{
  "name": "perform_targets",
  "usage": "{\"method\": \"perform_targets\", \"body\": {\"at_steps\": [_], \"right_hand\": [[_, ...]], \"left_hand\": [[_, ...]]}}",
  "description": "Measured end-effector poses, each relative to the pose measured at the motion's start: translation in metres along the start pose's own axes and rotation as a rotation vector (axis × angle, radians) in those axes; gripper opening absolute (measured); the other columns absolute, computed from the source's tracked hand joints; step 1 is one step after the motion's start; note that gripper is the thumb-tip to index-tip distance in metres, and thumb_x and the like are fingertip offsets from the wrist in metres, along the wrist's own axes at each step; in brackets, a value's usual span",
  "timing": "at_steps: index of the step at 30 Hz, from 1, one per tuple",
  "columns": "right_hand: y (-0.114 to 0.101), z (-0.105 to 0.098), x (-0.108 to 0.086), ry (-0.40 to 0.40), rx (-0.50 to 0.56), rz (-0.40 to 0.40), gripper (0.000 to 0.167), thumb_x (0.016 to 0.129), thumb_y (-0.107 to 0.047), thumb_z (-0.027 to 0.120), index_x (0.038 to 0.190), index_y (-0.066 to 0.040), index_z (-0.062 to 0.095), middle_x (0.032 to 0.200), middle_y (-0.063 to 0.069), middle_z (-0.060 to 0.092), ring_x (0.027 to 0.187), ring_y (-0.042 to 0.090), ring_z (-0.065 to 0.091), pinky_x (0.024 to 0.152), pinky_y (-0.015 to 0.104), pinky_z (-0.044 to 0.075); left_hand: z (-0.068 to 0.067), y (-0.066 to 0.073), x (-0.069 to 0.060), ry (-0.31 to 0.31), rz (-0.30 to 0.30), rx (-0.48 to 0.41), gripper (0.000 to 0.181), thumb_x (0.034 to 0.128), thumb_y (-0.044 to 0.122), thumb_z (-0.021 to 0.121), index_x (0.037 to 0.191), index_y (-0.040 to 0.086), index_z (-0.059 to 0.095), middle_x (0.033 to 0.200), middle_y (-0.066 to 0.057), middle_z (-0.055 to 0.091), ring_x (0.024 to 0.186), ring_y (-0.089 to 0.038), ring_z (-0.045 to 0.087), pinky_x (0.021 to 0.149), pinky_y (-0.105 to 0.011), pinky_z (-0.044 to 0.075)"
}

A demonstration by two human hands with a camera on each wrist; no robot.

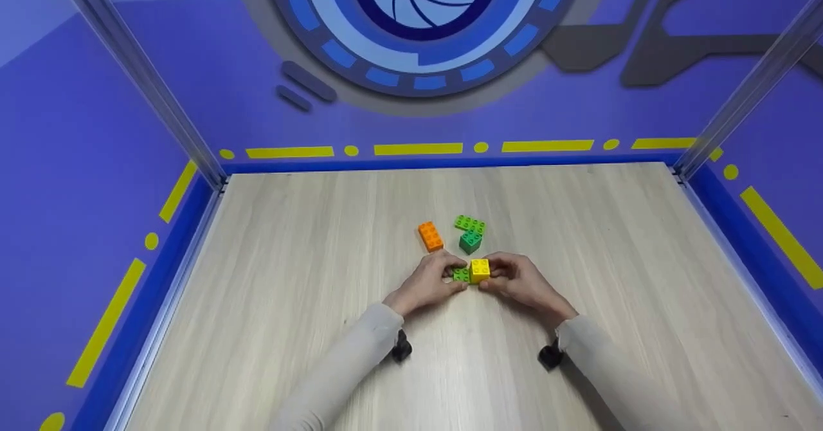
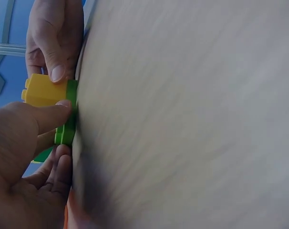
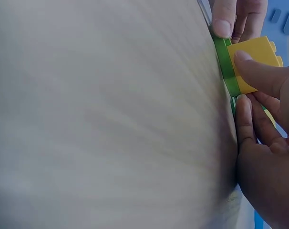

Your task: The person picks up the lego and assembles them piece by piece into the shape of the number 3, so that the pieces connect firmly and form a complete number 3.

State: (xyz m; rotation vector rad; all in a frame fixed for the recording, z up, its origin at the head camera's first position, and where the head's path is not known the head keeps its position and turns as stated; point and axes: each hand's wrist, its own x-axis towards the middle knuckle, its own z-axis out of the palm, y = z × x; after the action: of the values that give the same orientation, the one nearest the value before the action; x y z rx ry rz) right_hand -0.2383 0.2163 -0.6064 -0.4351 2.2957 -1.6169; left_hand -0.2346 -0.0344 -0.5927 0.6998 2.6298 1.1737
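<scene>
In the head view, a yellow toy building brick [image 1: 479, 270] sits on the right end of a light green brick [image 1: 460, 275] lying low on the table. My left hand [image 1: 432, 278] pinches the green brick by its left end, thumb on the near side. From the right, my right hand [image 1: 522, 282] grips the yellow brick between thumb and fingers. Both wrist views show the yellow brick [image 2: 45, 89] standing against the flat green brick [image 3: 225, 64], with no plain gap between them. Fingers on the far side are partly hidden.
Just beyond the hands lie an orange brick [image 1: 430, 236] and a dark green brick [image 1: 470, 241], which overlaps another light green brick [image 1: 468, 223]. Blue printed walls [image 1: 193, 83] with metal corner posts [image 1: 144, 71] enclose the wooden table [image 1: 289, 257].
</scene>
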Motion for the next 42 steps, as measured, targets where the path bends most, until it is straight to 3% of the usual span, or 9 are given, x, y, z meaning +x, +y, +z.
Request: {"method": "perform_targets", "body": {"at_steps": [6,11,18,28,34,37,42], "right_hand": [[0.0,-0.002,0.0,0.009,0.0,0.005,0.039,0.092,-0.009,0.085,0.128,-0.002,0.072,0.123,0.018,0.073,0.105,0.024,0.071,0.088,0.019,0.059],[0.001,0.0,-0.001,0.014,0.004,0.005,0.039,0.092,-0.007,0.085,0.128,-0.002,0.072,0.123,0.017,0.073,0.105,0.022,0.071,0.088,0.019,0.059],[0.004,0.001,-0.003,0.025,-0.021,0.018,0.038,0.092,-0.006,0.084,0.128,-0.003,0.073,0.124,0.015,0.073,0.106,0.022,0.069,0.09,0.019,0.058],[-0.001,0.0,0.0,0.02,-0.023,0.031,0.039,0.093,-0.008,0.084,0.129,-0.003,0.072,0.125,0.015,0.074,0.108,0.023,0.07,0.089,0.018,0.057],[-0.003,0.0,0.0,0.019,-0.034,0.034,0.039,0.092,-0.008,0.085,0.129,-0.004,0.073,0.124,0.013,0.074,0.106,0.022,0.069,0.089,0.019,0.057],[-0.002,0.001,-0.001,0.016,-0.032,0.033,0.039,0.092,-0.008,0.085,0.129,-0.004,0.073,0.124,0.013,0.074,0.107,0.021,0.069,0.09,0.019,0.057],[-0.001,0.001,-0.001,0.014,-0.018,0.028,0.039,0.091,-0.007,0.085,0.128,-0.003,0.073,0.123,0.014,0.074,0.106,0.022,0.07,0.09,0.02,0.058]], "left_hand": [[-0.011,0.005,0.001,-0.058,-0.038,-0.029,0.045,0.0977,0.021,0.08,0.139,0.006,0.069,0.126,-0.008,0.068,0.108,-0.019,0.061,0.094,-0.03,0.051],[-0.021,0.007,0.0,-0.065,-0.049,-0.058,0.044,0.0991,0.016,0.077,0.14,0.004,0.067,0.133,-0.011,0.068,0.115,-0.023,0.066,0.1,-0.035,0.056],[-0.037,0.008,0.002,-0.042,-0.045,-0.012,0.043,0.1022,0.019,0.075,0.143,0.008,0.066,0.14,-0.009,0.067,0.119,-0.026,0.064,0.104,-0.037,0.055],[-0.061,0.004,0.016,0.009,-0.03,0.049,0.042,0.1002,0.014,0.076,0.14,0.005,0.068,0.137,-0.011,0.067,0.129,-0.031,0.061,0.114,-0.044,0.05],[-0.066,-0.008,0.024,0.027,-0.033,0.157,0.048,0.0922,0.004,0.078,0.139,0.011,0.07,0.141,-0.005,0.064,0.128,-0.027,0.052,0.113,-0.043,0.048],[-0.064,-0.016,0.027,0.035,-0.039,0.182,0.056,0.087,-0.004,0.075,0.14,0.013,0.07,0.146,-0.004,0.061,0.133,-0.028,0.048,0.117,-0.045,0.044],[-0.061,-0.026,0.031,0.056,-0.039,0.195,0.057,0.0859,-0.008,0.071,0.138,0.014,0.071,0.151,-0.003,0.058,0.139,-0.03,0.045,0.121,-0.048,0.038]]}}
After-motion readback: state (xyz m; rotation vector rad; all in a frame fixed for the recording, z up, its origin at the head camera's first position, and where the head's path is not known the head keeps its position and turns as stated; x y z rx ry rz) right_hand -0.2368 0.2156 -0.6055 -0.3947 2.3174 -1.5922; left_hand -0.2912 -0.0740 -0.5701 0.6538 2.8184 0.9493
